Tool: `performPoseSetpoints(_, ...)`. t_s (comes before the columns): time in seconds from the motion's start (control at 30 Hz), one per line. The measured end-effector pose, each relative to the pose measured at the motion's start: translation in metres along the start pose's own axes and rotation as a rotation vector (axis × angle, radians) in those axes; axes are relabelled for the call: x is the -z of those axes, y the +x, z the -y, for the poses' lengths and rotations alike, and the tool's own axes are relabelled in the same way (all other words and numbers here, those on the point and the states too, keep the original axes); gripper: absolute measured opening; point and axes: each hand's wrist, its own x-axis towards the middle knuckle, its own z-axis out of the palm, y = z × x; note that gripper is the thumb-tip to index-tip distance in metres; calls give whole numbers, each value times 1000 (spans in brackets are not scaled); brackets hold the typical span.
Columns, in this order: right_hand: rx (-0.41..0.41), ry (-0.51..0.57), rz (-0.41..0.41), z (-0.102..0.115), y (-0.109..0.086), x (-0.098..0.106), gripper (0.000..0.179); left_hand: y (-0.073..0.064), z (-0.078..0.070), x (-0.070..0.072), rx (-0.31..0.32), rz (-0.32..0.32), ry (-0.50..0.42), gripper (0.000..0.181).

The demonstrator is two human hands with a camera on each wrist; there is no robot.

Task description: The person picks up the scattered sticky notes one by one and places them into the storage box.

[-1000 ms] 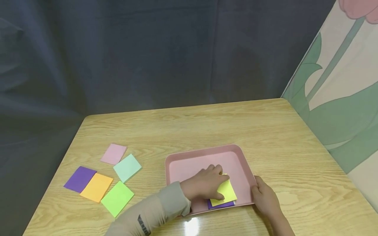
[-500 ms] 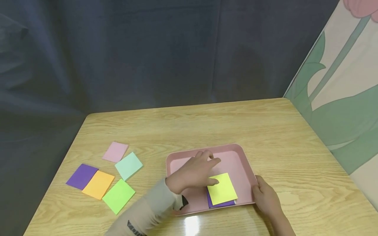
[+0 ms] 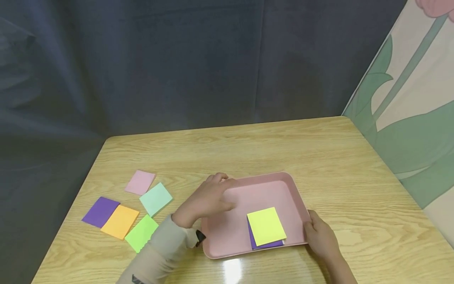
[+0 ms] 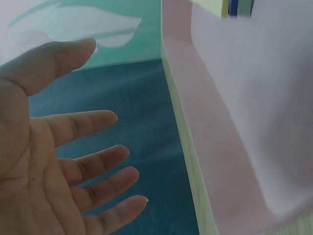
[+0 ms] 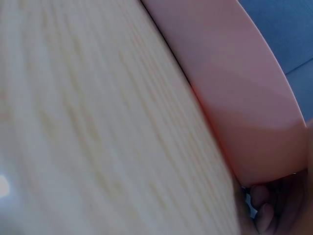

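Note:
A pink tray (image 3: 227, 234) lies on the table. Inside it, near the front edge, a yellow sticky-note pad (image 3: 267, 226) rests on a purple pad (image 3: 269, 245), of which only a thin border shows. My left hand (image 3: 209, 197) hovers over the tray's left end, thumb and fingers spread, holding nothing. In the left wrist view the palm of that left hand (image 4: 63, 142) faces the tray wall (image 4: 210, 132). My right hand (image 3: 320, 236) grips the tray's right side, thumb at the rim. The right wrist view shows curled fingers (image 5: 264, 215) at the tray's outer wall (image 5: 244, 98).
Left of the tray lie several sticky-note pads: pink (image 3: 140, 182), mint (image 3: 156, 199), purple (image 3: 101, 212), orange (image 3: 120, 221) and green (image 3: 140, 232), the last partly behind the left sleeve. A dark curtain (image 3: 191, 67) hangs behind the wooden table (image 3: 213, 152); a floral cloth (image 3: 418, 138) borders the right.
My left hand has let go of the yellow pad, leaving it on the purple one, and moved left to the tray's left end. The right hand keeps its grip on the tray.

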Motion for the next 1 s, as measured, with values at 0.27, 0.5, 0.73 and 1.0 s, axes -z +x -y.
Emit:
performPoseSetpoints(0.27, -23, 14, 19, 1, 0, 1, 35, -9, 17, 10, 65, -74, 7, 59)
performPoseSetpoints(0.5, -14, 18, 14, 0, 0, 0, 35, -15, 32, 8, 127, -103, 3, 59)
performPoseSetpoints(0.73, -11, 12, 12, -1, 0, 1, 34, -23, 52, 3, 178, -151, -27, 54)
performPoseSetpoints(1.0, 2, 17, 5, -1, -1, 2, 35, -32, 78, 2, 262, -193, -25, 55)
